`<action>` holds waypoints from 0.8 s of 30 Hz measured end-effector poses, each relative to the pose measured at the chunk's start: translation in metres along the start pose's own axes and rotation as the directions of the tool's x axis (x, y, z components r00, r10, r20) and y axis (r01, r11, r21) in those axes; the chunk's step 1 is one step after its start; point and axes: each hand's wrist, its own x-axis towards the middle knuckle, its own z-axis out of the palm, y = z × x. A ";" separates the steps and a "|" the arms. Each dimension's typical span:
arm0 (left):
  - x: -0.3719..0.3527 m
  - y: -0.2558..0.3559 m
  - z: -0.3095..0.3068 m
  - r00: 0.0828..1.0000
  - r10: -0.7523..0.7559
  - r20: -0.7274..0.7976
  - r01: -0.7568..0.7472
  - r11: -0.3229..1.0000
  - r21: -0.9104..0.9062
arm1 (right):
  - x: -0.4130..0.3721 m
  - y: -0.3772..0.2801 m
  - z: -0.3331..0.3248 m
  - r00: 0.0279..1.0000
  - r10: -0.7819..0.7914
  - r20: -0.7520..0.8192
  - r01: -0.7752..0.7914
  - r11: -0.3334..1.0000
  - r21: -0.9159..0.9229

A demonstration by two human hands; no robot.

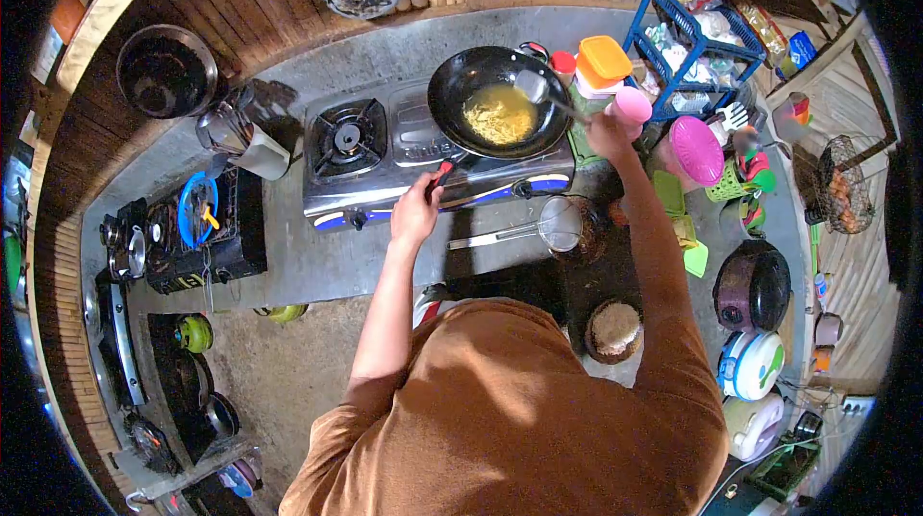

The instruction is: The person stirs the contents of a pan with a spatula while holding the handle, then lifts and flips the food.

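A black wok (452, 83) sits on the right side of a two-burner gas stove (385, 182). In it lies pale yellow shredded food (495, 124) in yellowish liquid. My left hand (415, 212) is closed around the wok's red-and-black handle (440, 174) at the stove's front edge. On the wok's right, my right hand (608, 136) grips the handle of a metal spatula (532, 85), whose blade is inside the wok near the food. The left burner (348, 137) is bare.
A strainer (560, 225) with a long handle lies on the counter before the stove. Behind my right hand stand a pink cup (632, 104), an orange-lidded container (604, 61) and a blue rack (687, 45). A utensil holder (261, 152) is left of the stove.
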 end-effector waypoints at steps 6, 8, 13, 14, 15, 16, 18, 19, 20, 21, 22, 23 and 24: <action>0.000 0.003 -0.004 0.999 -0.033 0.035 0.033 0.999 0.021 | -0.006 0.006 0.032 0.961 -0.040 0.274 -0.117 0.837 0.535; 0.000 0.001 -0.002 0.999 -0.028 0.037 0.028 0.999 0.019 | -0.011 -0.003 0.022 0.954 -0.055 0.296 -0.152 0.760 0.632; 0.001 0.000 -0.001 1.000 -0.019 0.010 0.019 1.000 0.018 | -0.019 -0.026 -0.012 1.000 0.017 0.025 -0.026 0.904 0.427; 0.001 -0.001 0.000 1.000 -0.018 0.013 0.018 1.000 0.019 | -0.020 -0.024 -0.014 0.996 -0.047 -0.072 0.066 0.953 0.295; 0.001 -0.003 0.000 1.000 -0.011 0.004 0.011 1.000 0.005 | -0.022 -0.023 -0.015 0.997 -0.042 -0.070 0.061 0.954 0.294; 0.001 -0.004 0.002 1.000 -0.001 -0.004 0.001 1.000 -0.010 | -0.023 -0.022 -0.016 0.991 -0.038 -0.132 0.055 0.990 0.132; 0.002 -0.004 0.003 1.000 0.004 -0.004 -0.004 1.000 -0.012 | -0.020 -0.020 -0.013 0.983 -0.022 -0.184 0.005 0.996 -0.091; 0.002 -0.005 0.003 1.000 0.003 -0.011 -0.003 1.000 -0.010 | -0.019 -0.018 -0.012 0.982 -0.022 -0.185 0.005 0.996 -0.091; 0.002 -0.005 0.003 1.000 0.003 -0.012 -0.003 1.000 -0.009 | -0.018 -0.018 -0.011 0.987 -0.024 -0.156 -0.003 0.986 -0.168; 0.002 -0.006 0.003 1.000 0.021 -0.017 -0.021 1.000 -0.013 | -0.018 -0.017 -0.011 0.992 -0.023 -0.126 -0.008 0.969 -0.246; 0.002 -0.005 0.004 0.999 0.039 -0.021 -0.040 0.999 -0.017 | -0.019 -0.016 -0.010 0.992 -0.026 -0.125 -0.006 0.969 -0.246; 0.002 -0.006 0.004 0.999 0.037 -0.023 -0.038 0.999 -0.019 | -0.021 -0.016 -0.009 0.991 -0.039 -0.124 0.007 0.968 -0.252; 0.002 -0.006 0.004 0.999 0.037 -0.025 -0.038 0.999 -0.014 | -0.023 -0.016 -0.009 0.991 -0.054 -0.122 0.021 0.966 -0.258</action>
